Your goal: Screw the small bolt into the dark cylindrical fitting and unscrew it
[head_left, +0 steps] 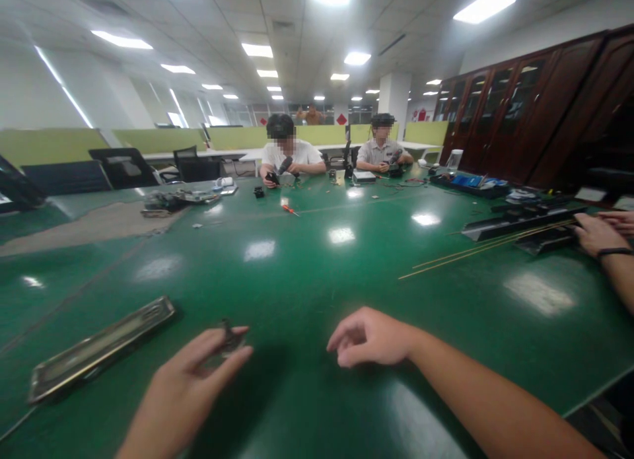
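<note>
My left hand (183,380) is closed, pinching a small dark part with a shiny edge (228,340) between thumb and fingers. Blur and the fingers hide its exact kind. To the right, my right hand (374,340) hovers over the green tabletop, its fingers loosely curled and a gap between thumb and forefinger. Nothing shows in it. A long narrow metal-framed panel (102,347) lies on the table, left of and beyond my left hand.
An orange screwdriver (288,210) lies on the green table (307,274). Thin brass-coloured rods (460,255) and dark metal channels (520,222) are at right, by another person's hands (601,234). Two people (292,158) sit opposite. Assorted parts (176,200) are piled at left.
</note>
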`<action>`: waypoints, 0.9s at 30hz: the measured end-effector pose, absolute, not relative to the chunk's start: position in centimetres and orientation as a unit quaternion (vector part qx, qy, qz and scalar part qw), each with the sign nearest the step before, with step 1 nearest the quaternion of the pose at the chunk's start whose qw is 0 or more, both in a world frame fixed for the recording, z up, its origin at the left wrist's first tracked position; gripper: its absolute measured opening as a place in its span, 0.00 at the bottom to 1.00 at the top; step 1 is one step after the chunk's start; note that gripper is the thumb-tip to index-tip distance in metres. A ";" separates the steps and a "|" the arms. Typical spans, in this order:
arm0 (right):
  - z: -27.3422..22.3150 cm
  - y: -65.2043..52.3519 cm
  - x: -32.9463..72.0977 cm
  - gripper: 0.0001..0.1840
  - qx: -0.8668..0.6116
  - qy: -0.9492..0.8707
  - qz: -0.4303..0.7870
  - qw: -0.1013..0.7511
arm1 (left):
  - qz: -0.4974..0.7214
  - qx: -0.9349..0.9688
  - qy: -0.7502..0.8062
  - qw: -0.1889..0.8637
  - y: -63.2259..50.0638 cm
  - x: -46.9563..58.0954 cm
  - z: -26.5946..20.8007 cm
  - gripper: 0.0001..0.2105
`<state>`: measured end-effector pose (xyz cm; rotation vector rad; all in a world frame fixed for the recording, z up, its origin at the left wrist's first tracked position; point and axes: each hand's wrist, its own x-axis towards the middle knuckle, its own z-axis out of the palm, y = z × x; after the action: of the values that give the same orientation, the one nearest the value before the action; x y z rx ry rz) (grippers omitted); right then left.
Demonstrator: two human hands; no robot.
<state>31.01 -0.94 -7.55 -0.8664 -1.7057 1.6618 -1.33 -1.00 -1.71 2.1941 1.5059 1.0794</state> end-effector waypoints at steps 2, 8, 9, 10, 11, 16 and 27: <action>-7.4 -0.6 31.9 0.20 -0.316 -0.627 0.611 0.365 | 0.323 0.802 0.463 0.196 -0.9 2.6 -1.8 0.17; -7.0 -0.2 32.8 0.18 -0.269 -0.601 0.580 0.480 | 0.215 0.869 0.378 0.237 -2.6 9.4 -3.9 0.12; -7.0 -0.3 32.6 0.18 -0.274 -0.605 0.578 0.475 | 0.211 0.870 0.374 0.243 -2.8 9.4 -4.4 0.13; -7.0 -0.5 32.4 0.17 -0.284 -0.613 0.573 0.465 | 0.214 0.869 0.372 0.246 -3.0 9.2 -4.9 0.15; -7.0 -0.7 32.2 0.17 -0.301 -0.625 0.560 0.453 | 0.222 0.866 0.374 0.247 -3.1 8.8 -5.3 0.18; -6.6 -1.5 31.4 0.18 -0.372 -0.694 0.458 0.412 | 0.258 0.854 0.388 0.232 -2.7 7.4 -5.8 0.12; -5.0 -3.0 30.9 0.12 -0.372 -0.793 0.311 0.368 | 0.309 0.849 0.356 0.239 -2.7 7.4 -6.2 0.14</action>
<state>30.85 -2.96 -5.02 -0.9560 -2.0366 0.7980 7.42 -2.66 -6.19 2.3244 0.9756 0.8459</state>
